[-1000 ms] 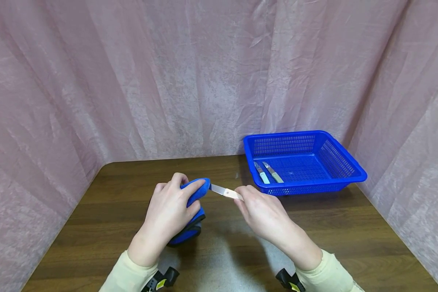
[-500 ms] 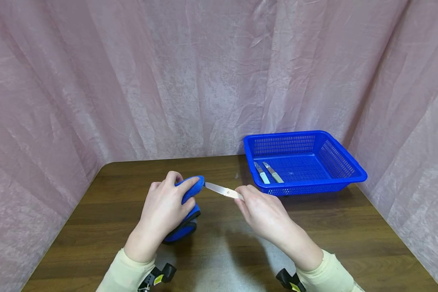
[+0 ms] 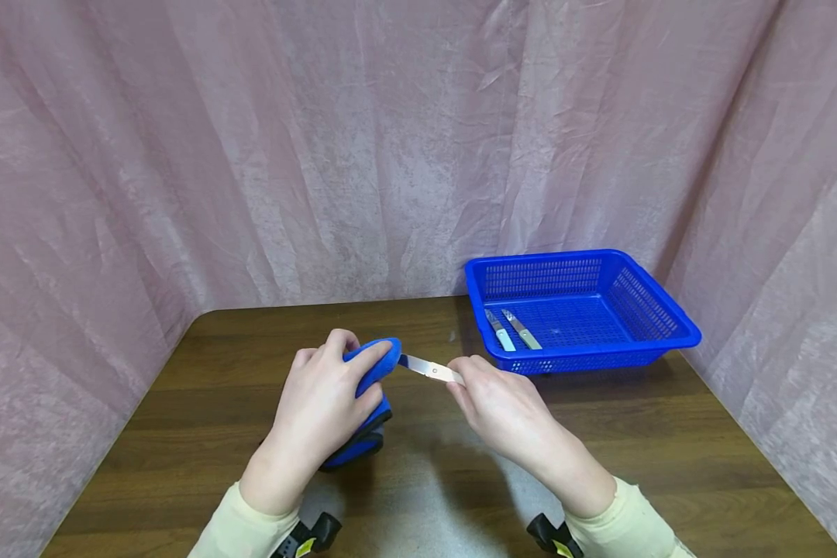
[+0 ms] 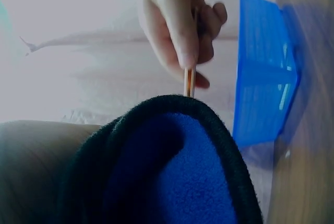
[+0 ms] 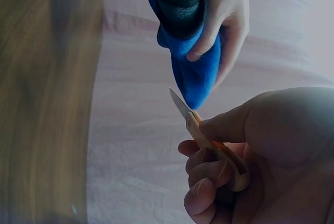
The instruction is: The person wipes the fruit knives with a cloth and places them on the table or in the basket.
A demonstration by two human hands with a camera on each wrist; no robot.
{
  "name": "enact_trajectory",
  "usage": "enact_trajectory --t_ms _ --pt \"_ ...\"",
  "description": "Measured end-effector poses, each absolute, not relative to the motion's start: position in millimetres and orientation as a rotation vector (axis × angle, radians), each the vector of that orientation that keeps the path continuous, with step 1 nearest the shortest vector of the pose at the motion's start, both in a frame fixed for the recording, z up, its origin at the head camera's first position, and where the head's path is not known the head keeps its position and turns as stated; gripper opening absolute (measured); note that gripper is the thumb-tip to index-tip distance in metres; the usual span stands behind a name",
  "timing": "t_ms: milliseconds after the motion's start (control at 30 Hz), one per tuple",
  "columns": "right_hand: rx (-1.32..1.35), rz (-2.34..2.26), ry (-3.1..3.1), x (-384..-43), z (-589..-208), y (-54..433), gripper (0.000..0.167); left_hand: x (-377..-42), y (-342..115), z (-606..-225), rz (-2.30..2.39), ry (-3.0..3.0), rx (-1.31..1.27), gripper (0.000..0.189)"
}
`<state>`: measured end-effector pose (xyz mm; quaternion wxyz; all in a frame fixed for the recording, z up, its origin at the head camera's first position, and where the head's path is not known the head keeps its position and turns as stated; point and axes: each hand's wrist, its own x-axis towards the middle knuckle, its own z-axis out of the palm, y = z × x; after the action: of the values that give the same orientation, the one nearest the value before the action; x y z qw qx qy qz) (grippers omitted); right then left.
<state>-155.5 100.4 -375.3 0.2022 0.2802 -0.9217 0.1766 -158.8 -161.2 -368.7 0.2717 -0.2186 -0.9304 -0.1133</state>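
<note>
My left hand grips a folded blue cloth with dark edging, pinching its top end between thumb and fingers. My right hand holds a small folding knife by its cream handle, blade out and pointing left. The cloth's end meets the blade; in the right wrist view the blade's tip shows beside the cloth. In the left wrist view the cloth fills the foreground and hides the blade, while the right hand appears beyond it.
A blue plastic basket stands at the back right of the wooden table. Inside, at its left end, lie a pale-handled knife and a greenish-handled knife. Pink curtains hang around the table.
My left hand and the cloth slid left along the blade, baring more of it, then came back right towards the handle. My right hand stayed almost still.
</note>
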Motion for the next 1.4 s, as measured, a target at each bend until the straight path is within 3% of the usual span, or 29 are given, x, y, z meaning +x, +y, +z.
enact_trajectory --t_ms 400,1400 --pt "0.792 0.499 -2.582 -154.8 -375.2 99.4 0.011 -150.7 -140.9 -375.0 -0.244 -2.449 -0.715 0.051" --pt "0.767 0.507 -2.599 -152.9 -371.6 97.9 0.014 -159.5 -157.3 -373.7 -0.304 -2.512 -0.615 0.05"
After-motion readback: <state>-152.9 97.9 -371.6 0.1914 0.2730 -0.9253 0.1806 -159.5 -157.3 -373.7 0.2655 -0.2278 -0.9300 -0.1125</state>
